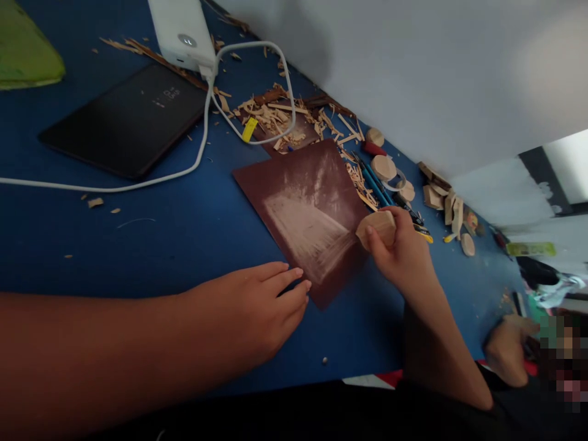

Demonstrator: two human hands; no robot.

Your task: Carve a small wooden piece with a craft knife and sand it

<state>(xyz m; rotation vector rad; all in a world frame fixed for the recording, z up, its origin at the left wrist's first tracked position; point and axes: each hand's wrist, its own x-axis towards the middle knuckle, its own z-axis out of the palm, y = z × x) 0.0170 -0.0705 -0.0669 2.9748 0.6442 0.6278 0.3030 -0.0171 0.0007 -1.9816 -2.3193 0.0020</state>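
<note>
Left hand (264,306) is spread loosely at sandpaper (305,214) edge; wooden block (379,228) is pinched by right hand (407,254); paper slippage risked by weak pinning.

Wood block (382,225) in right grip (408,250), sandpaper (301,223)

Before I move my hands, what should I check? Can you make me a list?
1. Wood piece gripped in your right hand: ok, thumb and fingers hold it.
2. Left hand near the brown sheet: ok, fingertips are at its edge.
3. Left hand pressing firmly: cannot tell.
4. Sheet free of dust: not ok, pale dust covers much of it.
5. White cable off the sheet: ok, it loops beyond it.
6. Wood's underside: cannot tell, it's hidden.
</note>
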